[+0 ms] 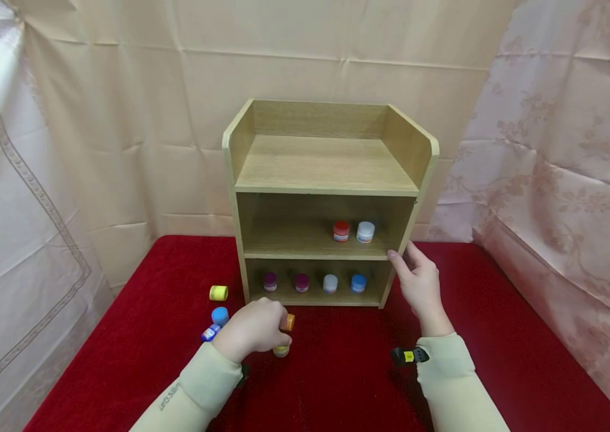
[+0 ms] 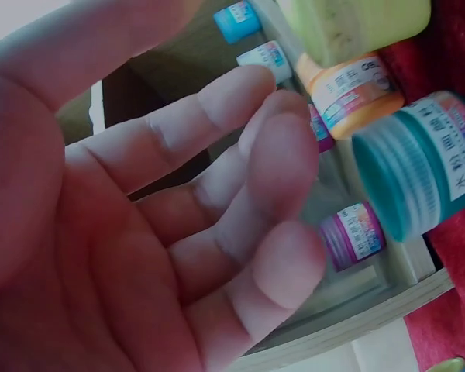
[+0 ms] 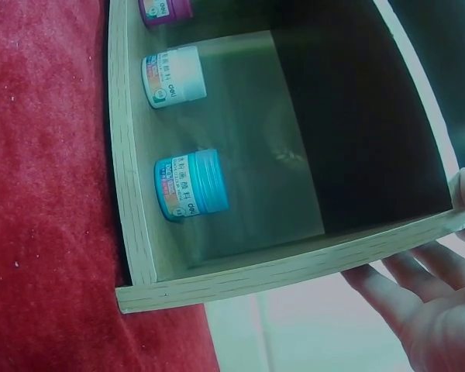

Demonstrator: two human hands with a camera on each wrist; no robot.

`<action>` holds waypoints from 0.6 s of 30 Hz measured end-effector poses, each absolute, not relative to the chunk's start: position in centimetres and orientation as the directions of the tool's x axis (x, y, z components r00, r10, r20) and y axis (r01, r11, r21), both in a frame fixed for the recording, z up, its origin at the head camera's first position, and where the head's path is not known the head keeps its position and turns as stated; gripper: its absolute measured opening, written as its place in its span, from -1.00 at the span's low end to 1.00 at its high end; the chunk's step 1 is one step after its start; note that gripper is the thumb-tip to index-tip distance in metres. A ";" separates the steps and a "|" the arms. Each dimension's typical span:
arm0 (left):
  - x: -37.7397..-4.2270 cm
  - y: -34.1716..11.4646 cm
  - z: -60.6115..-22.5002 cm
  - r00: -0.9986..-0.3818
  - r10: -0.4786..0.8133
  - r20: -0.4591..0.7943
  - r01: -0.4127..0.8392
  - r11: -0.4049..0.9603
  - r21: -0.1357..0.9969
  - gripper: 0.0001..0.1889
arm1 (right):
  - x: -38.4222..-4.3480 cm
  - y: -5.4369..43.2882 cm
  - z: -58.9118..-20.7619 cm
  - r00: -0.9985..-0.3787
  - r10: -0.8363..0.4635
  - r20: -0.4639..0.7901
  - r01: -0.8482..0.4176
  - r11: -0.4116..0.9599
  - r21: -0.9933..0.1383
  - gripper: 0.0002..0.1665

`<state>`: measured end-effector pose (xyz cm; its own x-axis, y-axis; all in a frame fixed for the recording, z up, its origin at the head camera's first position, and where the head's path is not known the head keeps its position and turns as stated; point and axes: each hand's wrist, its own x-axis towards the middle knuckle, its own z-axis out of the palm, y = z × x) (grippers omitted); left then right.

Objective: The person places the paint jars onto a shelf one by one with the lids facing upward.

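Observation:
My left hand (image 1: 257,327) hangs over several paint jars in front of the shelf, fingers loosely bent. In the left wrist view its fingertips (image 2: 288,263) and thumb stand apart with nothing between them. Nearby are an orange jar (image 2: 358,94), a yellow jar (image 2: 356,27) and a teal jar (image 2: 426,163); the hand hides the teal one in the head view. My right hand (image 1: 421,285) holds the right side panel of the wooden shelf (image 1: 326,165), thumb at the front edge, fingers along the outside.
A red jar (image 1: 341,231) and a white jar (image 1: 365,232) stand on the middle level. Two purple jars, a white one and a blue jar (image 1: 358,283) line the bottom. Left of the shelf lie a yellow jar (image 1: 218,293) and blue jars (image 1: 220,316) on red cloth (image 1: 337,378).

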<state>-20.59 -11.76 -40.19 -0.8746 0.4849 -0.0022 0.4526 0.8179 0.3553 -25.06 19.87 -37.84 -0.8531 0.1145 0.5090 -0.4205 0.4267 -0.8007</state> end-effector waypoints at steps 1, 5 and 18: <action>-20.6 -11.7 -40.3 -0.873 0.488 -0.003 0.455 0.817 0.353 -0.60 | -25.1 19.9 -37.9 -0.854 0.113 0.509 -0.422 0.424 -0.801 -0.44; -20.6 -11.6 -40.8 -0.866 0.500 -0.002 0.466 0.809 0.359 -0.54 | -25.1 20.0 -37.9 -0.856 0.106 0.507 -0.423 0.421 -0.802 -0.43; -20.7 -11.3 -41.0 -0.830 0.557 -0.026 0.502 0.765 0.403 -0.77 | -25.1 20.1 -37.9 -0.856 0.101 0.508 -0.427 0.416 -0.803 -0.43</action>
<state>-20.66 -11.26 -40.97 -0.8298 0.5575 -0.0259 0.5017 0.7655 0.4029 -25.09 20.05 -37.87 -0.8556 0.1007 0.5078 -0.4274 0.4159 -0.8027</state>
